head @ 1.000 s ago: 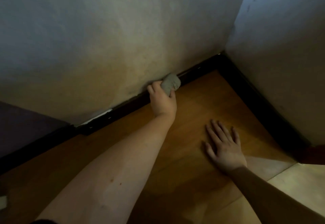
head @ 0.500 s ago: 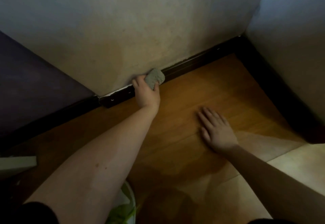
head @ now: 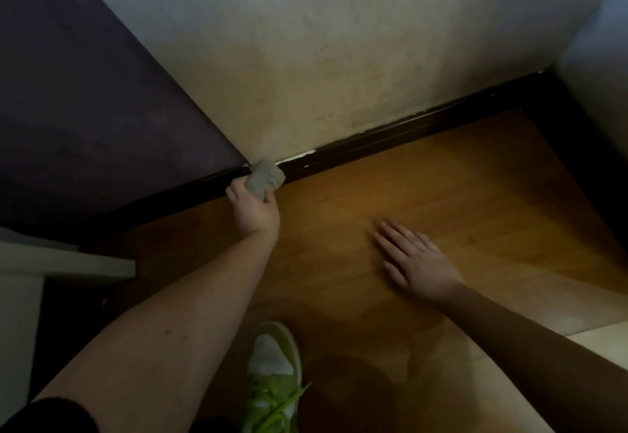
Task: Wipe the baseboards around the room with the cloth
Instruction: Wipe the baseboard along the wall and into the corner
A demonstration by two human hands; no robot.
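Walls (head: 339, 58) of pale, stained plaster fill most of what we see, meeting a dark purple panel (head: 85, 92) on our left. Below them our wooden floor (head: 441, 177) glows orange-brown, edged by the dark baseboard (head: 407, 128) running along the foot of the plaster. Our left hand (head: 253, 206) reaches to that baseboard at the point where plaster and purple panel meet, fingers curled round a wadded grey cloth (head: 265, 177) pressed against the trim. Our right hand (head: 419, 262) lies flat on the floor, well apart from the cloth, fingers straight and spread, holding nothing. A green and white shoe (head: 273, 375) shows between our forearms at the bottom. A pale ledge (head: 68, 262) juts in from the left edge.
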